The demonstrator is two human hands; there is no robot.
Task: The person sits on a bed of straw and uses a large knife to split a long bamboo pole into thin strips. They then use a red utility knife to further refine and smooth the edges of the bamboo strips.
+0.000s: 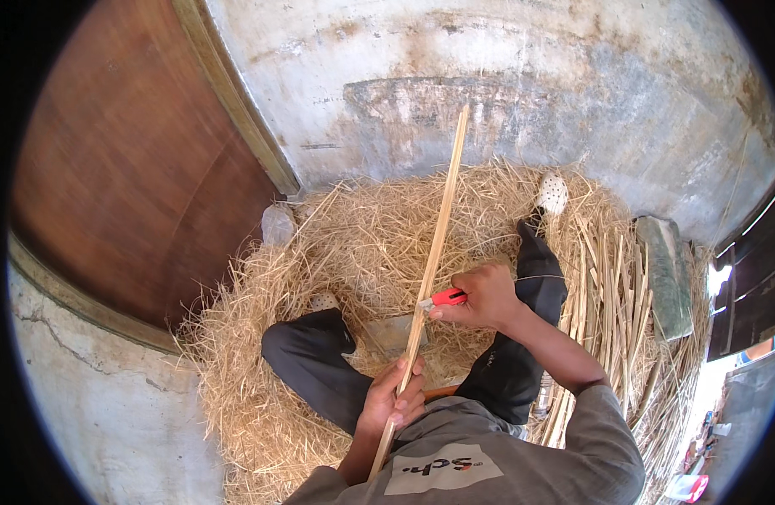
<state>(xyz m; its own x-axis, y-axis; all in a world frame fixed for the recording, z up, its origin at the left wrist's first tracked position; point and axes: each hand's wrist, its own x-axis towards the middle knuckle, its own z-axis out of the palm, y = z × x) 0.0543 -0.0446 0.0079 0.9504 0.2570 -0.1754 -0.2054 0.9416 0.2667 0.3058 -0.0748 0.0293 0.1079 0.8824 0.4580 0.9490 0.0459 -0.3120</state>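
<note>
Amid straw (379, 223), beside sticks (613, 282): left fingers (412, 394) gripping pale strip (436, 240), right fingers (478, 286) red knife (448, 296).

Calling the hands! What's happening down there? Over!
Left hand gripping long wooden strip. Right hand holding red knife, blade at the strip. Straw-like pile underneath; nothing seen blocking the knife.

The left hand (394, 397) gripped the strip (445, 210) along its lower part; the strip slanted up and slightly right, its far end in front of the stained wall (573, 76). The right hand (484, 296) held a red knife (449, 296), its blade at the strip. Straw (371, 223) lay around the bent legs (535, 282). Sticks (605, 290) lay at the right, near a green slab (667, 278); a brown door (135, 160) stood at the left.
</note>
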